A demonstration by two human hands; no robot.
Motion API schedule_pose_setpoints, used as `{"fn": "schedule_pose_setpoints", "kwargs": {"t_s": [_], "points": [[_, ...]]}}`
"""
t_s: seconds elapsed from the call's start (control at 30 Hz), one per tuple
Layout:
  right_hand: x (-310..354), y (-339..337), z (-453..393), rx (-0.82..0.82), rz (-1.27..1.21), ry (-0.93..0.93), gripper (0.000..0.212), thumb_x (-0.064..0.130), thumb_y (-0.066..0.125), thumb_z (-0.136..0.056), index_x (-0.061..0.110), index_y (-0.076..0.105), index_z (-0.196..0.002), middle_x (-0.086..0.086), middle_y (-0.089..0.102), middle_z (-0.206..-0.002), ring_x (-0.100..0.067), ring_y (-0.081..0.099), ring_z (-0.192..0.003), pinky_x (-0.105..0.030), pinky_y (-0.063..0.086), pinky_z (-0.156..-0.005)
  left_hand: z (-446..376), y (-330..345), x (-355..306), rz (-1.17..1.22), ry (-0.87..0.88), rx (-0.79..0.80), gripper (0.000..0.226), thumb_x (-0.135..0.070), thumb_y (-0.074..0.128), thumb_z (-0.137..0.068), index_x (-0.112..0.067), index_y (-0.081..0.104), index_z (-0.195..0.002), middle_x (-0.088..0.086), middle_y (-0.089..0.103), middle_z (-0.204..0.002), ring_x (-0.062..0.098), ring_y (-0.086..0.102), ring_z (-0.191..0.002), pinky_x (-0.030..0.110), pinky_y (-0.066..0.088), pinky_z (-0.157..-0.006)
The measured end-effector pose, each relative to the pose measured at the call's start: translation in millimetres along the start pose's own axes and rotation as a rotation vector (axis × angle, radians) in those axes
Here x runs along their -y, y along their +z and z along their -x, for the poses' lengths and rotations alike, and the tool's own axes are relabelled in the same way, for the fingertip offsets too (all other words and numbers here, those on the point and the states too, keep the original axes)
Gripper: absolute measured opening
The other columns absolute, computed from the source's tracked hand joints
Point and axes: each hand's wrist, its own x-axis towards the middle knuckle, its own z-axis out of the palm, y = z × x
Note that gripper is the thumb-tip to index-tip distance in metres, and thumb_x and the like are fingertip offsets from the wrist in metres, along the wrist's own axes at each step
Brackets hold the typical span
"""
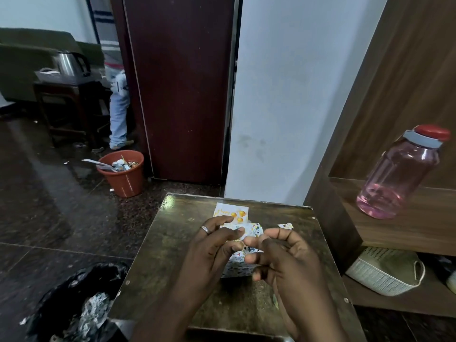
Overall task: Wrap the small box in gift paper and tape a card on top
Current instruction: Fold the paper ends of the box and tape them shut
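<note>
- The small box [238, 267], already covered in patterned gift paper [254, 230], sits near the middle of the small table [158, 255], mostly hidden under both hands.
- The card [232, 213], white with orange balloons, lies flat just beyond the box, toward the table's far edge and touching or nearly touching the box.
- A torn paper scrap [286, 226] lies to the right of the box, a little apart from it.
- The left hand [217, 245] curls over the box's top, thumb and fingers pinching the paper flap there.
- The right hand [278, 253] has its fingers curled; they seem to nip the same flap from the other side, though I cannot tell the grip for sure.
- The step looks like closing the last fold. Done well, the flap is pulled taut, creased sharply along the box's edge and held flat until tape goes on.
</note>
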Motion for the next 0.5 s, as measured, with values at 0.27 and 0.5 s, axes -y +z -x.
{"fn": "schedule_pose_setpoints", "kwargs": {"t_s": [0.27,0.5], "points": [[3,3,0,-0.041,0.103,0.025,0.013,-0.004,0.064,-0.093,-0.005,0.055,-0.103,-0.02,0.076,-0.083,-0.026,0.062,-0.053,-0.028,0.042,-0.039,2,0,-5,-0.099,-0.01,-0.065,0.042,-0.068,0.039,-0.102,-0.046,0.07,-0.119,-0.015,0.054,-0.126,0.014,0.053,-0.122,0.016,0.038,-0.096],[0,16,2,-0.164,0.374,-0.069,0.028,0.019,0.081,-0.087,0.003,0.058,-0.088,-0.006,0.075,-0.069,-0.022,0.065,-0.046,-0.028,0.044,-0.039,1,2,-8,-0.088,-0.024,-0.078,0.042,-0.064,0.042,-0.102,-0.04,0.076,-0.105,-0.019,0.057,-0.12,0.016,0.058,-0.12,0.033,0.048,-0.092]]}}
